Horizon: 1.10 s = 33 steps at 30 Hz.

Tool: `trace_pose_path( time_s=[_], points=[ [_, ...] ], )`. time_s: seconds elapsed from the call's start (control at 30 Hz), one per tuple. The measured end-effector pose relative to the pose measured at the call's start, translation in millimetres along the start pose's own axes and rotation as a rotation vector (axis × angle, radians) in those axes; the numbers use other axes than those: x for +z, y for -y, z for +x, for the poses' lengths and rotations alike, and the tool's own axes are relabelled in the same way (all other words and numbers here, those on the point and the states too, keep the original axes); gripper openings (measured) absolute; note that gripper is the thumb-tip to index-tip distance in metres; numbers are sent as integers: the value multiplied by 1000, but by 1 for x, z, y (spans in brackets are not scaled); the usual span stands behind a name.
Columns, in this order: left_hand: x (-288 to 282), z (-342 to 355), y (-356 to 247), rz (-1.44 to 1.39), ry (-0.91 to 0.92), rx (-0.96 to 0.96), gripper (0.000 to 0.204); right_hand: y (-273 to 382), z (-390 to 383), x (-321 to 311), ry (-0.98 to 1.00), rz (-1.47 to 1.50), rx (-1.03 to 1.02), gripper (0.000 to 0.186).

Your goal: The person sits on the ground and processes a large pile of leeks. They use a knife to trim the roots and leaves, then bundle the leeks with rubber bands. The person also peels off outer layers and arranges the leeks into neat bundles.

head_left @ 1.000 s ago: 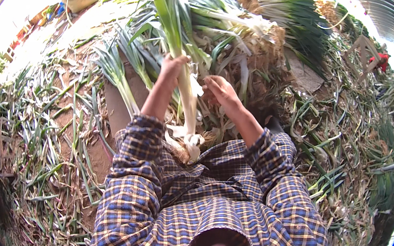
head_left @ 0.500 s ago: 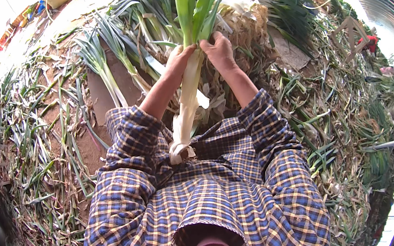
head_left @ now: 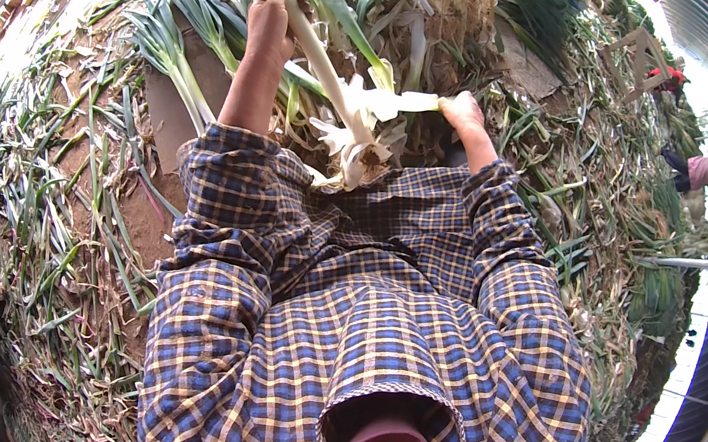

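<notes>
My left hand (head_left: 270,25) is wrapped round a leek (head_left: 317,57) just below its green leaves. The long white stalk slants down toward my lap, and its root end (head_left: 362,158) lies against my checked shirt with loose, torn skins around it. Off to the right, my right hand (head_left: 463,113) pinches the end of a pale outer leaf (head_left: 413,102). That strip is stretched sideways from near the lower part of the stalk; whether it is still joined there is hard to see. The leek's top runs out of the upper edge of the view.
More leeks (head_left: 184,81) lie at the left on a brown flat sheet (head_left: 164,114). A heap with brown roots (head_left: 473,10) stands behind. Leaf scraps (head_left: 71,222) litter the ground. At right are a wooden frame (head_left: 637,61), a metal pole (head_left: 694,262) and another person (head_left: 703,171).
Both hands were together near the top of the upright leek. Now the leek tilts to the left with my left hand, while my right hand has come down and right, drawing out a pale leaf.
</notes>
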<state>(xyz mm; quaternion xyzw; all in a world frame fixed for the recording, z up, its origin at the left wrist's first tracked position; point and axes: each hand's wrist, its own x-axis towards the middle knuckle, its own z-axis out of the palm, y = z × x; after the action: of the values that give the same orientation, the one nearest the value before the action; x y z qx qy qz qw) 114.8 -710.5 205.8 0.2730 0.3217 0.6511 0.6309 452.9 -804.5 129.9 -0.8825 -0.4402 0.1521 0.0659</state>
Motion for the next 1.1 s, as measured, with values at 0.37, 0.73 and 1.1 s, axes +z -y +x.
trace_pose_path(
  time_s=[0.37,0.73,1.1],
  points=[
    [-28,27,13,-59,-3,-80,18,144,-133,24,553,466,-895,68],
    [-28,35,23,-39,-69,-16,36,112,-144,7,41,50,-1130,58],
    [-102,92,3,-396,-419,-131,24,-89,-140,-80,-159,-177,-1173,18]
  ],
)
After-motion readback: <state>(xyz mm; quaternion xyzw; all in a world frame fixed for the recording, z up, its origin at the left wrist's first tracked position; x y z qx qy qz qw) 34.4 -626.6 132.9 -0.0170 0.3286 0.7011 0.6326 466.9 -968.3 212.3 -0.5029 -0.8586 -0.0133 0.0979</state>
